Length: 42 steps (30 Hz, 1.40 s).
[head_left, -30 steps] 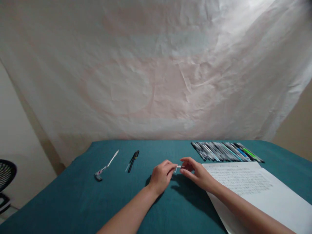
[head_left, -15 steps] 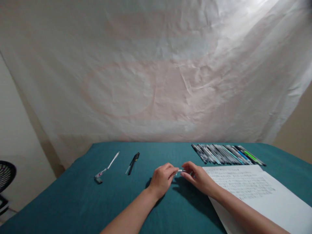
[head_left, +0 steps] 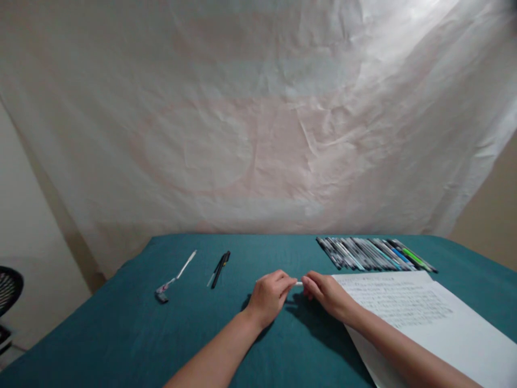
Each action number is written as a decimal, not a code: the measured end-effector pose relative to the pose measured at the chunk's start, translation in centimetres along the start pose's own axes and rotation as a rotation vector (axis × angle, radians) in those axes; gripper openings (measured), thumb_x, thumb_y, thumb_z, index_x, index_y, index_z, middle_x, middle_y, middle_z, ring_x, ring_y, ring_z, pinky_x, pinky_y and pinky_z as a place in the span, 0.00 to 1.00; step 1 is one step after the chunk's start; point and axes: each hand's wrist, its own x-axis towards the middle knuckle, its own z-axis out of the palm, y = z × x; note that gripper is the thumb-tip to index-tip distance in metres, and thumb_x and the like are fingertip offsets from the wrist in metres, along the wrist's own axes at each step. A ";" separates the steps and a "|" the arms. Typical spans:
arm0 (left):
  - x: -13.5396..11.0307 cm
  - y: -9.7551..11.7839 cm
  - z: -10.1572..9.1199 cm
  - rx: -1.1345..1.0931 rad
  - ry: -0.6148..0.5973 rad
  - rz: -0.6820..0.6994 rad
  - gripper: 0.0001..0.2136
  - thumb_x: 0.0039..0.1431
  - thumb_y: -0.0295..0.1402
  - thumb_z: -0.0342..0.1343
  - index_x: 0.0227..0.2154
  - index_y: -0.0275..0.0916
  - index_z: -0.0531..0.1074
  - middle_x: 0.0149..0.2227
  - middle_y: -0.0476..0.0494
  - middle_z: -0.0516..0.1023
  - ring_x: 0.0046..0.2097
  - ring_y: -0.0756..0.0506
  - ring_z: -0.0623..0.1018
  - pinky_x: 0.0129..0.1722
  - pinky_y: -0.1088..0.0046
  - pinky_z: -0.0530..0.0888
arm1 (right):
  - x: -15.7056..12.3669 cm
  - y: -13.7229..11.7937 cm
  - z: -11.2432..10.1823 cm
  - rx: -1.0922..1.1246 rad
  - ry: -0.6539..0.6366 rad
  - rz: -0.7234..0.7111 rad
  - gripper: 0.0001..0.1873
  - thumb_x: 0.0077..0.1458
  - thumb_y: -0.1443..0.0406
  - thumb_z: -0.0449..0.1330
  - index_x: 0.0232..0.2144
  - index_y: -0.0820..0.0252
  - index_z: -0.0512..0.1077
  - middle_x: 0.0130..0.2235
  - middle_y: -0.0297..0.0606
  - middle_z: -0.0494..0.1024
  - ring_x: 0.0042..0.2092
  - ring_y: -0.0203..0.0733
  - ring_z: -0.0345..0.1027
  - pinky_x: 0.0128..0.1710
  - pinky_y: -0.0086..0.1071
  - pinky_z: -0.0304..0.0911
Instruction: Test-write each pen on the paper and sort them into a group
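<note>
Between my two hands, just above the teal cloth, runs a slim white pen [head_left: 299,284]; only a short stretch of it shows. My left hand [head_left: 271,295] is closed in a pinch around its left end. At the other end, the curled fingers of my right hand [head_left: 323,290] grip it too. Fingers hide both of the pen's ends. Beside my right wrist lie white paper sheets [head_left: 399,302] covered with handwritten lines, and my right forearm crosses over them.
A long row of pens [head_left: 371,254] lies at the back right of the teal tablecloth [head_left: 133,334]. Left of my hands are a few dark pens [head_left: 220,269] and a white stick-like item [head_left: 186,264] with a small greyish object [head_left: 161,295] at its near end.
My right hand's fingers, loosely parted around the pen's right end before, have closed on it. My left hand keeps its pinch. The whole view has shifted very slightly.
</note>
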 end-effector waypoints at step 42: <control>0.1 0.5 0.7 0.219 -0.089 0.129 0.09 0.59 0.26 0.43 0.27 0.37 0.66 0.26 0.47 0.71 0.30 0.49 0.73 0.30 0.75 0.69 | -0.6 -3.1 -0.1 -0.676 0.083 -0.342 0.06 0.54 0.66 0.55 0.27 0.60 0.70 0.32 0.39 0.70 0.38 0.42 0.61 0.36 0.34 0.54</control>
